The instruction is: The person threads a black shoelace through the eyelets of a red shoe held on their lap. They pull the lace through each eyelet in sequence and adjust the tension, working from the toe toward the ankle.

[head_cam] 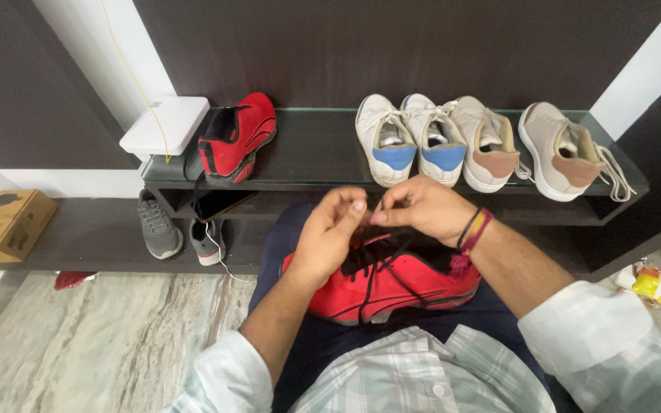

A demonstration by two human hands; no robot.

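Here, lacing a red suede sports shoe [392, 287] resting on the lap.

Left hand [329, 241] and right hand [421, 208] each pinch the thin black shoelace [376, 264] above the tongue; judging by this, threading is underway, and pulling it snug calls for even tension.

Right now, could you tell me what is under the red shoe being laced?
The red shoe rests on the person's lap, on dark trousers. Its sole and the leg directly beneath are covered.
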